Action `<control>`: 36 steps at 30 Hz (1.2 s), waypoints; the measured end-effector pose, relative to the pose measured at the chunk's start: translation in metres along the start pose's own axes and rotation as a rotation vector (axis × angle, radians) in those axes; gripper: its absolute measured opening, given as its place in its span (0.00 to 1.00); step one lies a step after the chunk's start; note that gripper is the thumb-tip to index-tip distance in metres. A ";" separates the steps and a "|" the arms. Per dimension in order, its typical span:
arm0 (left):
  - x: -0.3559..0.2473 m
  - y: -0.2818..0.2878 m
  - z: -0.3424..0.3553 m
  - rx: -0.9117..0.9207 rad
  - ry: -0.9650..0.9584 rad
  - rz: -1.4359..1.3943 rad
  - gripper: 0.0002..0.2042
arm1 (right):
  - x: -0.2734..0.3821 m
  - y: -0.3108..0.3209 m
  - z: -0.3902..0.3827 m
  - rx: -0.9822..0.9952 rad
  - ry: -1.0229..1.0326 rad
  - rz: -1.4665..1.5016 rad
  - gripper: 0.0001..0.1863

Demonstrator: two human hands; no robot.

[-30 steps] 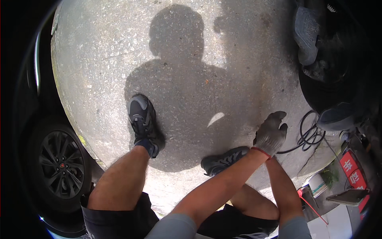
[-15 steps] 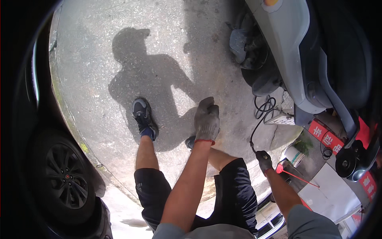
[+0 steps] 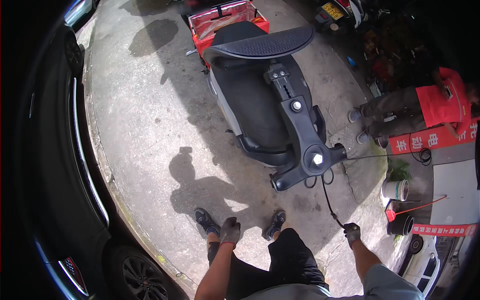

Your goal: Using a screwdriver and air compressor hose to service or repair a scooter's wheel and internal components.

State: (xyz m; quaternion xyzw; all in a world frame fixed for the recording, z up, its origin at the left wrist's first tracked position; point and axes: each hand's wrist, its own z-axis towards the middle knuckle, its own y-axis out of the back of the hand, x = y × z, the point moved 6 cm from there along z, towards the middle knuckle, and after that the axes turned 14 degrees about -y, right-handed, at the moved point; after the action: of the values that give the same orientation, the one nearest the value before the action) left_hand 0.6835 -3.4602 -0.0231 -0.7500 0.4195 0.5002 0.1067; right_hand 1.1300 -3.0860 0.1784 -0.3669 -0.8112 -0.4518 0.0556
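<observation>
A grey glove with a red cuff covers my left hand [image 3: 230, 231], which is closed in front of my left thigh. Its back faces up, so whatever may be in the palm is hidden. My right hand [image 3: 352, 232], in a dark glove, is held out to the right and closed around the end of a thin black cable [image 3: 328, 201], possibly a hose. The cable has a thicker joint near the hand and runs up to loops beside a scooter. Ahead stands that scooter, with a black seat [image 3: 252, 95] and a dark backrest bracket [image 3: 306, 135].
A black car [image 3: 55, 165] lines the left side. At the right stand a person in a red shirt [image 3: 442, 102], a white bucket [image 3: 395, 190], a red long-handled dustpan [image 3: 391, 215] and a coiled cable [image 3: 425, 157]. A red crate [image 3: 230, 20] is behind the scooter seat.
The view has lifted and swung, bringing the whole scooter seat and the person in red into sight. My left hand is now lower, nearer my thigh. The right hand still grips the cable.
</observation>
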 end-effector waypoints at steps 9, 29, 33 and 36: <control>-0.090 -0.204 -0.039 0.780 -0.613 0.945 0.19 | -0.126 0.104 0.115 0.110 -0.491 0.924 0.19; -0.290 -0.415 0.098 1.298 0.018 1.177 0.08 | 0.119 0.855 0.213 -0.518 0.888 1.801 0.17; -0.317 -0.475 0.149 1.314 -0.338 1.273 0.08 | 0.162 0.874 0.279 -0.501 0.869 1.676 0.17; -0.364 -0.548 0.171 1.505 -0.811 1.383 0.09 | 0.193 0.876 0.360 -0.619 0.472 1.276 0.14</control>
State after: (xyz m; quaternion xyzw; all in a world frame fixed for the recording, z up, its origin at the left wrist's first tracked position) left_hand 0.9200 -2.8284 0.0590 0.1239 0.8807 0.2774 0.3634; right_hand 1.6429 -2.4194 0.6554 -0.6583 -0.2432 -0.6064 0.3739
